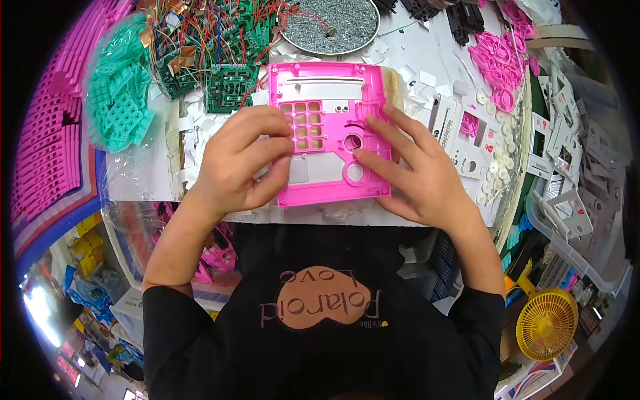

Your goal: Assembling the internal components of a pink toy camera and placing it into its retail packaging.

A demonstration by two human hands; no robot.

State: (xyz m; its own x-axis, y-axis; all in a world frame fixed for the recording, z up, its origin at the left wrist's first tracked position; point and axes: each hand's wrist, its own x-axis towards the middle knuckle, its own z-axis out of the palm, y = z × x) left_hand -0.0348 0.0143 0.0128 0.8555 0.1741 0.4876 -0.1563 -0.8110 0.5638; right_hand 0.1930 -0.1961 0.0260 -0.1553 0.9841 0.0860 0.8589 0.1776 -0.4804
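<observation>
A pink plastic housing (pixel 327 193) lies on the worktable with its hollow inner side up. It has a grid of square key openings (pixel 308 125), a slot along the far edge and round holes at the right. My right hand (pixel 420 167) grips its right side, fingertips near a round hole (pixel 353 142) and thumb by the near right corner. My left hand (pixel 243 160) is over the left edge, its fingers bent together beside the key grid. Whatever may be between those fingertips is hidden.
Wired green circuit boards (pixel 231 87) and a round tray of small screws (pixel 329 50) lie beyond the housing. Teal keypads (pixel 123 110) sit in a bag at left, near stacked pink parts (pixel 47 153). Pink rings (pixel 497 63), white panels (pixel 570 133) and a yellow fan (pixel 547 325) are at right.
</observation>
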